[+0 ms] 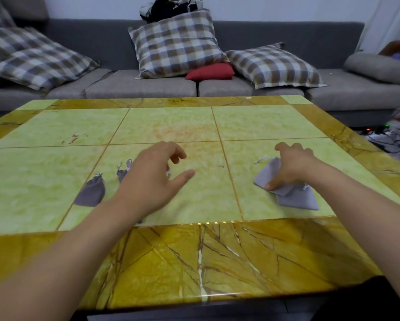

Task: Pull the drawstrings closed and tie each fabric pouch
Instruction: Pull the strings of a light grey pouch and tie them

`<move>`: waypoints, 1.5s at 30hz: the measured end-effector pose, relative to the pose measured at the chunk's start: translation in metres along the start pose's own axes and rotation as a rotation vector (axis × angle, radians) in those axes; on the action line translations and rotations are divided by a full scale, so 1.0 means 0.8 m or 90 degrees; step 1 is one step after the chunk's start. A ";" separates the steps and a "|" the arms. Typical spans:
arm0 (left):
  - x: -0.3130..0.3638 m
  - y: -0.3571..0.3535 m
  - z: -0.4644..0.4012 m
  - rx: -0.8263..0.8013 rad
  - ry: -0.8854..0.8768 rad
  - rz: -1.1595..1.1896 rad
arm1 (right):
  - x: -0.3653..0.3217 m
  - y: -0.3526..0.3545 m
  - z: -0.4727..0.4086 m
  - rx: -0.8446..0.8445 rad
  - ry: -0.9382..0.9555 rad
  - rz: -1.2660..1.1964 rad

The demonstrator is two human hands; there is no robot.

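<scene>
Two dark grey pouches lie on the left of the table: one (90,191) cinched at its top, a second (122,173) partly hidden behind my left hand. My left hand (155,179) hovers over the table's middle with relaxed, spread fingers and holds nothing. On the right lies a pile of light grey pouches (296,198). My right hand (291,165) grips the top pouch (267,173) of that pile, thumb under its edge. A white drawstring (261,159) sticks out from its far end.
The table (194,256) has a green tiled top with a yellow marbled border. Behind it stands a grey sofa (148,85) with checked cushions and a red cushion (209,71). Cables (393,141) lie on the floor at the far right.
</scene>
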State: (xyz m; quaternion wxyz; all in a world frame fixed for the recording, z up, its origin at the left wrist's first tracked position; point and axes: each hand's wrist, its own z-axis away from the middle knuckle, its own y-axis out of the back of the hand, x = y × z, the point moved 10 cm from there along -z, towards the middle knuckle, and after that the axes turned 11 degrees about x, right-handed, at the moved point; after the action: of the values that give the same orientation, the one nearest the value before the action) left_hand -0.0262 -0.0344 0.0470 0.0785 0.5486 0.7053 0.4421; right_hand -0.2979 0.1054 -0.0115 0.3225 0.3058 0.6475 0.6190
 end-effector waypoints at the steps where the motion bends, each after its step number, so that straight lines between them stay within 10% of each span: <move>1: 0.005 -0.008 0.004 -0.020 -0.004 0.015 | 0.002 0.000 0.000 0.001 -0.010 -0.008; 9: 0.026 -0.033 0.017 -0.079 -0.013 0.108 | -0.021 0.032 -0.010 0.167 0.079 -0.231; 21: 0.017 -0.036 0.017 -0.110 0.040 0.143 | -0.037 0.009 -0.016 0.088 0.183 -0.099; 30: 0.024 -0.058 0.031 -0.245 0.289 0.481 | -0.155 0.085 0.112 0.043 0.383 -0.646; 45: -0.001 -0.009 0.008 -0.037 0.327 0.526 | -0.129 0.055 0.088 -0.185 0.215 -0.806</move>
State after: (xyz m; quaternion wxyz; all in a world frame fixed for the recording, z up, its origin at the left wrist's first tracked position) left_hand -0.0273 -0.0315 0.0374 -0.2649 0.6533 0.4124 0.5770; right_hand -0.1796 0.0681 0.0347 0.5556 -0.2807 0.6535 0.4307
